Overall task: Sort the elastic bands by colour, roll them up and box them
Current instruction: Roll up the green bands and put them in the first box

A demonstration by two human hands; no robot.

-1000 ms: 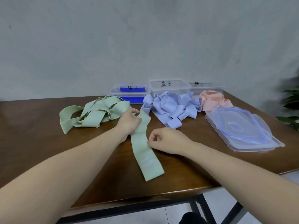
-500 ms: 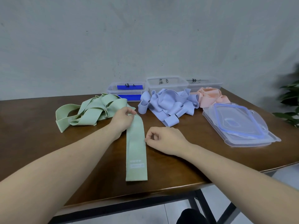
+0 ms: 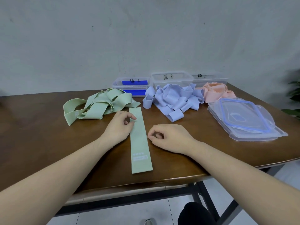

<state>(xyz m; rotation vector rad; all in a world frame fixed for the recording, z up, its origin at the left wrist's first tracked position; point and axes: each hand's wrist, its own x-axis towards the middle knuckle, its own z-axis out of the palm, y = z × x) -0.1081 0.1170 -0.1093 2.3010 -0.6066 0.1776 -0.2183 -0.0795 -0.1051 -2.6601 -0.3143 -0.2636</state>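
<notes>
Straightened since a second ago, the green band (image 3: pixel 140 140) now lies flat and lengthwise on the desk (image 3: pixel 40 143), its near end close to the front edge, where before it slanted to the right. Its printed label faces up near that end.

The left hand (image 3: pixel 119 125) rests at the band's left edge, towards the far end, fingers curled, thumb and forefinger touching the fabric; whether they actually pinch it is hard to tell. The right hand (image 3: pixel 168 137) sits just right of the band, fingers curled loosely, its fingertips at or just off the band's right edge, with nothing plainly held.

Behind the hands lie three loose heaps: green bands (image 3: pixel 97 106) on the left, blue bands (image 3: pixel 173 99) in the middle, pink bands (image 3: pixel 215 92) on the right.

Along the far edge stand three clear boxes with handwritten marks: the left box (image 3: pixel 132 86) shows something bright blue inside, the middle box (image 3: pixel 172 78) and right box (image 3: pixel 211 78) are behind the blue and pink heaps.

Clear lids (image 3: pixel 243 120), the top one with a blue rim, are stacked at the right of the desk.
</notes>
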